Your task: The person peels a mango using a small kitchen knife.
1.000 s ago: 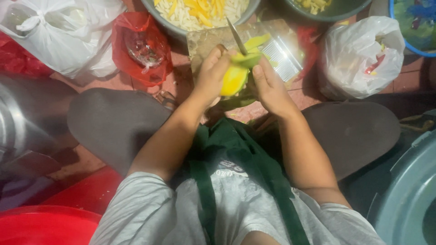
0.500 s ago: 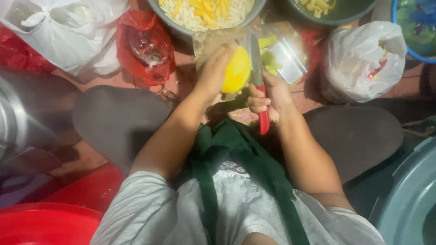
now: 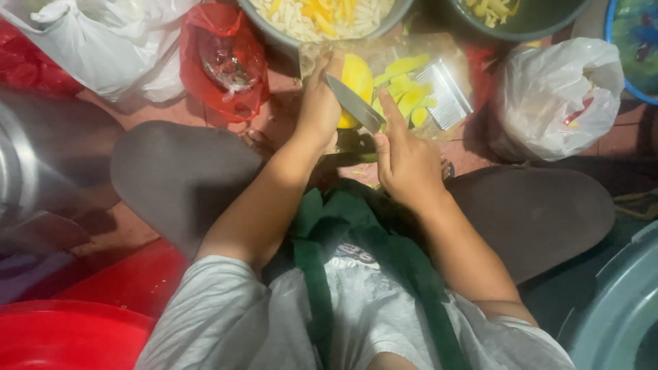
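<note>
Looking down past my grey shirt and green apron [image 3: 356, 274], I am seeing my dark-trousered knees [image 3: 185, 178] spreading wide over the reddish tiled floor [image 3: 274, 123]. A big red plastic tub [image 3: 62, 339] is sitting at lower left, a dull metal pot [image 3: 34, 157] is standing left of my knee, and a grey-blue basin rim [image 3: 617, 308] is curving in at lower right. A white plastic bag [image 3: 103, 41] and a red plastic bag [image 3: 223, 58] are lying at upper left, and another white plastic bag [image 3: 558, 96] is resting at right. A grey bowl of pale yellow fruit strips [image 3: 322, 14] is sitting at the top edge.

Between my knees, a clear cutting board [image 3: 449, 62] is holding yellow-green slices [image 3: 404, 89] and a ridged metal grater [image 3: 445, 103]. My left hand [image 3: 319, 109] is wrapping closed around a peeled yellow mango [image 3: 356, 82], holding it upright over the board's near edge. My right hand [image 3: 404, 161] is clenching a steel-bladed knife [image 3: 353, 103], forefinger stretching along the spine, the blade lying against the mango's near side. The handle is hiding inside the fist.
</note>
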